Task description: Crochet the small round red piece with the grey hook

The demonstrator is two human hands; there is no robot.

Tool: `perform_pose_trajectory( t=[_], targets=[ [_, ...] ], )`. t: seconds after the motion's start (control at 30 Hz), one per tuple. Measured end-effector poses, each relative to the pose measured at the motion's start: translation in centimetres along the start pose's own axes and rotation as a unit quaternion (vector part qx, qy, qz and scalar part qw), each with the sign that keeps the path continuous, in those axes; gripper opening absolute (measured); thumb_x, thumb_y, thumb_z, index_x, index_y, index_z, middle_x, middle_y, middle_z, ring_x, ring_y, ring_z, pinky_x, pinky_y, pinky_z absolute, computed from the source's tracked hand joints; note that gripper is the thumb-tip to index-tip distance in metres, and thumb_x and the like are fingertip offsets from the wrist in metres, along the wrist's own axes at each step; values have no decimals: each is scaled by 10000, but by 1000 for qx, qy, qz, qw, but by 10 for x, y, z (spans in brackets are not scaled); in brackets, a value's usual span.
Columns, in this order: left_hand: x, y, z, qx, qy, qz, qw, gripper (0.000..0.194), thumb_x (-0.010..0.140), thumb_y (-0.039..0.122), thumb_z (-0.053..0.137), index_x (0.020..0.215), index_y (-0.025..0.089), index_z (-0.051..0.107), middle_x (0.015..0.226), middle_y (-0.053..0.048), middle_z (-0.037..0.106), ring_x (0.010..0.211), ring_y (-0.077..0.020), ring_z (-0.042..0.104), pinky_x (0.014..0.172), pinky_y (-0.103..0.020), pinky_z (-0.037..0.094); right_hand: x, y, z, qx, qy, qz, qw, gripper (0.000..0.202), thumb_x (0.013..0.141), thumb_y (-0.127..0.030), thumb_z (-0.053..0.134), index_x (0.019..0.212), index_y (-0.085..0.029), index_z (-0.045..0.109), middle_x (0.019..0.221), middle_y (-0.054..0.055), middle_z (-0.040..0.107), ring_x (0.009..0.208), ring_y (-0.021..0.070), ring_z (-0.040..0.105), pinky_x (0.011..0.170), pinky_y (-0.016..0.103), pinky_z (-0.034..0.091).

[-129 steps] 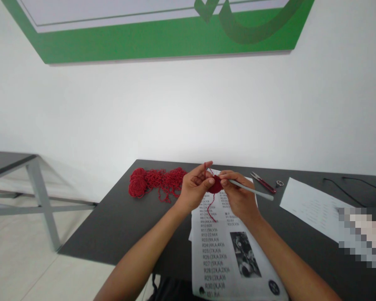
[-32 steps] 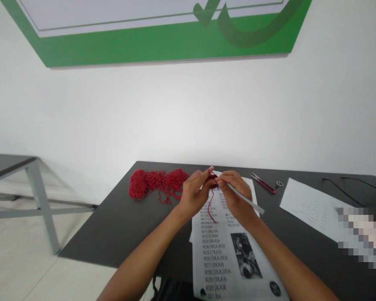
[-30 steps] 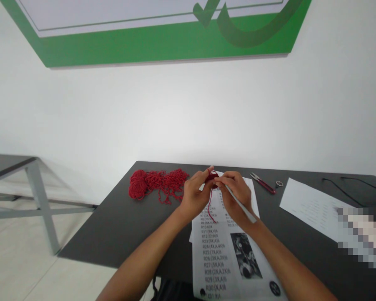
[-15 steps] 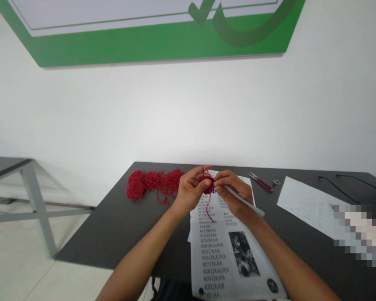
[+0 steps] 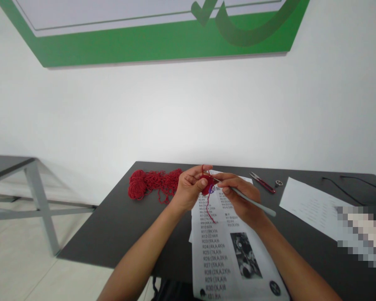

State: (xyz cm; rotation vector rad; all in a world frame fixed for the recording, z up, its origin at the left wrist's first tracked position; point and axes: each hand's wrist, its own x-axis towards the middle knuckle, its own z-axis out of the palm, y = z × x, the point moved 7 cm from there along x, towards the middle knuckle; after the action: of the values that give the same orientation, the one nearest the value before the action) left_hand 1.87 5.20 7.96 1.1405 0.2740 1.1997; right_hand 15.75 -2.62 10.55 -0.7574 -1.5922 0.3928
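Note:
My left hand (image 5: 190, 186) pinches a small round red crochet piece (image 5: 208, 184) between thumb and fingers, with red yarn looped over its raised index finger. A purple stitch marker (image 5: 211, 189) hangs at the piece's lower right edge, and a red yarn tail dangles below. In my right hand (image 5: 242, 194) is a crochet hook (image 5: 253, 202) with a grey handle, held like a pen; its metal tip reaches the piece's right edge. Under both hands lies a printed pattern sheet (image 5: 219, 251). To the left, the red yarn (image 5: 153, 184) rests in a ball and loose tangle.
Red-handled thread snips (image 5: 263, 183) and a small metal ring (image 5: 278, 183) lie at the back right of the dark table (image 5: 94, 238). Beyond them are another white sheet (image 5: 307, 207) and black eyeglasses (image 5: 335, 184). A blurred patch covers the right edge. A wall stands behind.
My right hand has drawn slightly to the right with the hook, so more of the hook's metal shaft and the purple marker shows. The left hand keeps its hold on the crochet piece.

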Motion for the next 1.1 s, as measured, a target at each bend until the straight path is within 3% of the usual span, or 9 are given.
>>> perform_pose_trajectory(
  t=[0.2,0.37,0.5,0.73,0.83,0.93,1.03,1.1],
  targets=[
    [0,2,6,-74,-10,-15,997,432,670,348,971,1014,161,786,785,-34,792,672,-123,744,615,-179,556,-4,3,3,59,23,46,997,133,994,-376,653,991,-293,758,1243,29,801,1159,245,757,1004,403,604],
    [0,-3,3,-107,-11,-44,993,420,678,353,968,991,145,778,729,-25,777,564,-102,711,538,-152,544,-5,7,4,72,15,65,995,123,985,-379,666,958,-290,747,1239,33,803,1146,258,765,1006,416,600],
    [-1,-8,3,-145,-13,-75,987,440,654,348,982,985,150,768,771,-37,792,620,-116,744,582,-150,582,-7,15,5,120,5,87,989,104,980,-367,679,962,-285,740,1250,42,798,1141,261,764,1001,430,600],
    [-2,-12,9,-180,-27,-99,978,403,658,354,978,939,166,758,712,-26,766,606,-118,729,427,-102,458,-8,26,13,270,26,137,953,125,952,-382,716,933,-263,750,1206,64,808,1016,262,788,975,478,615],
    [-3,-16,6,-148,-13,-97,984,435,647,389,979,958,173,764,688,-10,749,545,-93,678,449,-122,463,-5,30,19,360,48,160,918,161,917,-418,753,860,-268,756,1074,39,837,847,223,789,877,437,649],
    [-1,-14,2,-67,1,-56,996,437,653,381,975,980,160,787,678,-5,744,476,-55,598,460,-135,455,-3,38,24,430,67,197,879,163,867,-418,812,806,-275,765,991,-4,842,764,157,759,803,327,648],
    [2,-6,-1,47,18,8,999,406,655,347,967,978,156,812,745,-38,784,539,-92,648,505,-177,512,-5,50,26,458,94,228,854,162,821,-427,857,798,-285,781,953,-38,835,714,113,724,768,267,631],
    [2,0,-2,126,39,48,990,389,675,341,949,995,162,821,799,-55,805,617,-131,699,571,-220,571,-7,56,25,447,120,230,856,173,802,-445,871,798,-292,790,919,-45,828,724,113,718,774,267,623]
  ],
)
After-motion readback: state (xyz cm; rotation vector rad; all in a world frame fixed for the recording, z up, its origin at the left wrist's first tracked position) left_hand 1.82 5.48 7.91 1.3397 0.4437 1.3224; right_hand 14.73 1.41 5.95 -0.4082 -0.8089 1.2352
